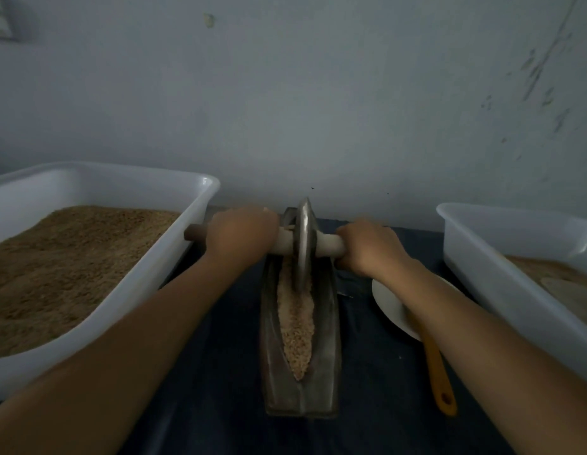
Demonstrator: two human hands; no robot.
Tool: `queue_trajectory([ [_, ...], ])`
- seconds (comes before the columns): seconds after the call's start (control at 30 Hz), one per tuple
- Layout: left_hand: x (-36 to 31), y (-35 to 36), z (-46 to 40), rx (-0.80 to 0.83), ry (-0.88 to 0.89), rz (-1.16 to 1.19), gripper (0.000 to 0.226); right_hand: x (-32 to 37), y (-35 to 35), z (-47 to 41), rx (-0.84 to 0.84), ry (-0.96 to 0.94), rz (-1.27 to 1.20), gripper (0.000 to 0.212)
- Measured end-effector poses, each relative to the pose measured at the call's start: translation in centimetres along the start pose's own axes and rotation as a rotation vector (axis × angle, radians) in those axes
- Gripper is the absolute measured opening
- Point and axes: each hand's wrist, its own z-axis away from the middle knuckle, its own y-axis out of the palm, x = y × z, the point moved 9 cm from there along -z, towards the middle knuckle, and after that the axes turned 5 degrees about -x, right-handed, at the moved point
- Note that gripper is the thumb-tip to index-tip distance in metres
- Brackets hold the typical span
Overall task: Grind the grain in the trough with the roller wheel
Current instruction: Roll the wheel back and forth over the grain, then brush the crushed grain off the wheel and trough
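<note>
Both sets of fingers curl tight round the pale wooden axle handle (331, 246), left hand (241, 233) at nine o'clock and right hand (370, 246) at three o'clock of the grey metal roller wheel (304, 239). The wheel stands at the twelve o'clock end of the dark boat-shaped metal trough (328, 339), in the tan crushed grain (295, 323). Grinding seems mid-stroke; the next move probably calls for an even pull toward six o'clock, keeping the wheel upright.

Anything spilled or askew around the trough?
No spill shows. Grain stays inside the trough, with the roller wheel upright at its far end. Left hand and right hand grip the axle evenly.
</note>
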Motion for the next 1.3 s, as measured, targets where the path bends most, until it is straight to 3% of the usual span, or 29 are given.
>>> queue_trajectory([
  [0.13, -0.9, -0.7, 2.7, 0.079, 0.083, -0.007, 0.066, 0.9, -0.6, 2.9, -0.024, -0.031, 0.010, 0.015],
  [0.23, -0.9, -2.3, 5.1, 0.079, 0.084, 0.094, 0.059, 2.0, -1.7, 5.7, -0.051, -0.072, -0.003, 0.015],
  [0.43, -0.5, -8.4, 8.4, -0.237, 0.138, 0.364, 0.034, 3.2, -3.2, 9.4, 0.022, -0.138, -0.041, 0.013],
  [0.53, -0.7, -7.5, 8.1, -0.159, 0.146, 0.292, 0.041, 3.0, -3.1, 9.1, 0.028, -0.122, -0.024, 0.010],
  [0.6, -1.2, -5.3, 7.2, -0.035, 0.135, 0.113, 0.058, 2.7, -2.5, 8.1, 0.034, -0.102, -0.010, 0.011],
  [0.83, -0.5, -1.5, 2.4, -0.074, 0.027, -0.044, 0.060, 0.8, -0.4, 2.6, 0.045, -0.009, 0.015, 0.016],
  [0.93, -0.3, -0.4, 1.2, -0.032, -0.026, 0.071, 0.051, 0.3, 0.2, 0.8, 0.071, -0.001, -0.005, 0.012],
  [1.03, 0.9, -1.9, 0.8, -0.200, -0.151, 0.335, 0.034, -0.1, 0.7, 0.1, 0.085, 0.002, -0.038, 0.011],
  [1.13, 2.8, -2.5, 1.3, -0.332, -0.392, 0.509, 0.048, -0.3, 0.9, 0.0, 0.074, -0.001, -0.061, 0.016],
  [1.2, 2.5, -2.3, 2.1, -0.359, -0.369, 0.500, 0.051, -0.3, 1.0, 0.0, 0.071, 0.008, -0.082, 0.011],
  [1.3, 1.3, -2.6, 4.0, -0.441, -0.127, 0.594, 0.048, -0.4, 1.1, -0.1, 0.110, 0.006, -0.092, 0.016],
])
